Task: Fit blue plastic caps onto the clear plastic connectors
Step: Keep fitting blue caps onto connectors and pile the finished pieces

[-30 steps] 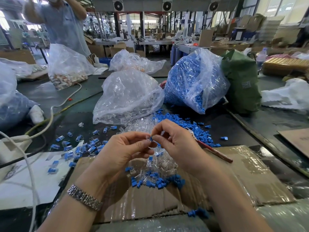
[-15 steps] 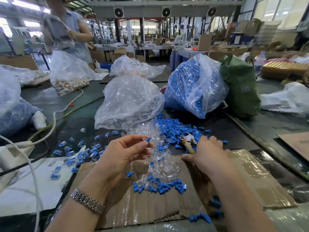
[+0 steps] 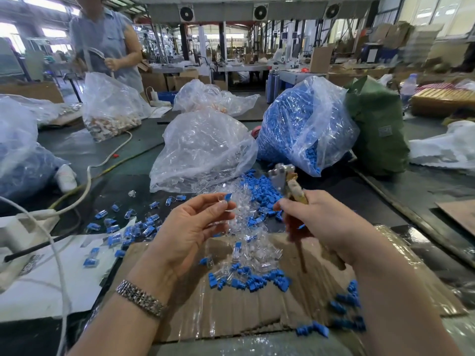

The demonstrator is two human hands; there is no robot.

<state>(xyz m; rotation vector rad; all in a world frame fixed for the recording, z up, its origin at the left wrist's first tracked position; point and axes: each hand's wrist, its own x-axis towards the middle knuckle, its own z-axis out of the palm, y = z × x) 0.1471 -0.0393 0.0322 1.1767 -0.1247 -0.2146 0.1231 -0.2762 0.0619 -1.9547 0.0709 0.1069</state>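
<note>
Blue-capped connector [image 3: 225, 198] pinched in left hand [image 3: 190, 227]; right hand [image 3: 316, 222] grips, seemingly, pliers [image 3: 288, 183]

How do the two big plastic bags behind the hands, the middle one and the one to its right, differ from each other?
The middle bag holds clear parts and looks mostly slack and see-through; the right bag is packed with blue caps and looks blue. The middle bag lies lower; the right bag stands taller. Both are clear plastic, and both spill parts onto the table.

Dark worktable [image 3: 133, 160] under flattened cardboard [image 3: 231, 312], loose blue caps [image 3: 259, 188], clear connectors [image 3: 254, 250], and parts bags [image 3: 203, 147].
</note>
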